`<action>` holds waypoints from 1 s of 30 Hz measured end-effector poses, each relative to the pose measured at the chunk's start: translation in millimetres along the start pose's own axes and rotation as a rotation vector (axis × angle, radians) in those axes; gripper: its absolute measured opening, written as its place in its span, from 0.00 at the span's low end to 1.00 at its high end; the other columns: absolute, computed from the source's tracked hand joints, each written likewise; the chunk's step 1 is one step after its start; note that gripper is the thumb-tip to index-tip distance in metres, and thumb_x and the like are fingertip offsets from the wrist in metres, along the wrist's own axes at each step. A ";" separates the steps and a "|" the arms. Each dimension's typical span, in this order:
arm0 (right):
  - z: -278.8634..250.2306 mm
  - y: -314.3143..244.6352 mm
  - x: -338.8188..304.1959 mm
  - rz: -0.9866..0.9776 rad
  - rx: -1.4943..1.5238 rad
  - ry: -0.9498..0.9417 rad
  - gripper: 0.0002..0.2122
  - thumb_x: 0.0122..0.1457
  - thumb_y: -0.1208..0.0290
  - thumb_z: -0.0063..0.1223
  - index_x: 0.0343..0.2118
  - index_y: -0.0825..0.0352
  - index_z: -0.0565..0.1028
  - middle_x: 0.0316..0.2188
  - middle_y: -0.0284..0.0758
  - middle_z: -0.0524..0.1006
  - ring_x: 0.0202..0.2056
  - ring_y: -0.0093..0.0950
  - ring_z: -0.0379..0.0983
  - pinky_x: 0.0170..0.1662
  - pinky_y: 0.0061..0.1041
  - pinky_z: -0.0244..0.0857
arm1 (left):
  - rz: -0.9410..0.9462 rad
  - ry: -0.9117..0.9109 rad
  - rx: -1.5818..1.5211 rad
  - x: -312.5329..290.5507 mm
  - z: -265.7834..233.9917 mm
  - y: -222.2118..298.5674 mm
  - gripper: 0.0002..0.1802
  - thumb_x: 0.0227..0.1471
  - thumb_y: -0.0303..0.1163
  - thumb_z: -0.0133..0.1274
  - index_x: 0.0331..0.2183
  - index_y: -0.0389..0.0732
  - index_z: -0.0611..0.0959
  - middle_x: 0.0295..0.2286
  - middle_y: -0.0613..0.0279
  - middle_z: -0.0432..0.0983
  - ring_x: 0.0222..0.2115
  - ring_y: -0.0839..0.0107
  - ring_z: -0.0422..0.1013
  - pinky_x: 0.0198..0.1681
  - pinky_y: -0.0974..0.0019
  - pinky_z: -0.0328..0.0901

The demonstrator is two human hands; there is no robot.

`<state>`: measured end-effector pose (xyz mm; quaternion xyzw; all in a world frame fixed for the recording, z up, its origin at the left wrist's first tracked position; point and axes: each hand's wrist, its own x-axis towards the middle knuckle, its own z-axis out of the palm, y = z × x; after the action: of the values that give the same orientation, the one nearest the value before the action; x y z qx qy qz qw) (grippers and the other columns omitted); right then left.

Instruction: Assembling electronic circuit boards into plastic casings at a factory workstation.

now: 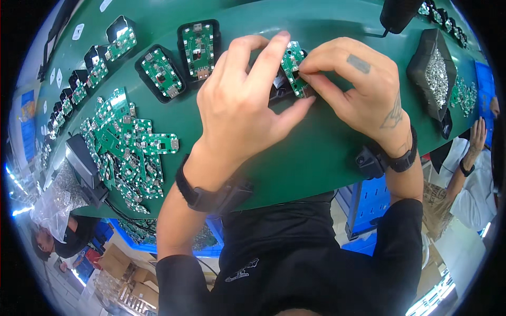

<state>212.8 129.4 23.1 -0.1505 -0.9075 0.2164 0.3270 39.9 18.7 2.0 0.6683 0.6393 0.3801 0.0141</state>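
Note:
A small green circuit board (293,64) stands tilted between my hands, over a dark casing (280,90) that is mostly hidden. My left hand (240,100) curves around the board, index finger at its far end and thumb at its near end. Thumb and index finger of my right hand (358,84) are pinched together at the board's right edge; whatever lies between those fingertips is too small to make out. Left of my hands, two black casings, one farther back (199,50) and one nearer (160,73), each hold a green board.
Loose circuit boards (129,145) are heaped at the left. A row of casings with boards (96,71) curves along the far left. At the right, a black tray (421,79) contains small metal parts, beside more small green pieces (464,95). A black tool (398,16) hangs at the back.

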 end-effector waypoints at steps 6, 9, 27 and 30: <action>-0.3 0.6 0.5 -0.063 0.006 -0.034 0.08 0.48 0.80 0.67 0.33 0.64 0.82 0.32 0.33 0.82 0.33 0.34 0.80 0.35 0.30 0.75 | 0.007 -0.001 0.009 -1.6 -1.7 -1.8 0.39 0.34 0.37 0.77 0.51 0.39 0.83 0.41 0.54 0.80 0.38 0.57 0.79 0.40 0.60 0.75; -3.7 0.4 1.0 -0.075 -0.023 -0.063 0.09 0.48 0.80 0.67 0.33 0.64 0.83 0.33 0.33 0.82 0.34 0.33 0.81 0.36 0.30 0.76 | 0.000 0.012 0.003 -2.2 -0.4 -2.1 0.39 0.34 0.37 0.78 0.51 0.39 0.83 0.40 0.54 0.80 0.38 0.57 0.79 0.40 0.60 0.75; 3.1 2.4 1.2 0.068 0.040 -0.005 0.08 0.50 0.75 0.71 0.34 0.64 0.84 0.30 0.33 0.82 0.29 0.29 0.80 0.32 0.26 0.74 | -0.063 0.033 0.025 -4.7 2.5 4.2 0.38 0.33 0.35 0.77 0.50 0.39 0.84 0.38 0.55 0.81 0.35 0.59 0.79 0.38 0.61 0.75; 2.4 -3.4 2.1 0.218 0.080 -0.024 0.08 0.51 0.74 0.72 0.33 0.65 0.84 0.29 0.33 0.82 0.27 0.26 0.79 0.31 0.24 0.73 | -0.066 0.046 0.028 -6.0 3.4 3.5 0.38 0.33 0.35 0.77 0.50 0.39 0.84 0.38 0.56 0.81 0.35 0.59 0.79 0.37 0.61 0.74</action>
<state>209.3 126.7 24.2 -0.2326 -0.8802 0.2885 0.2964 45.2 14.5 -1.7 0.6381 0.6665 0.3854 0.0026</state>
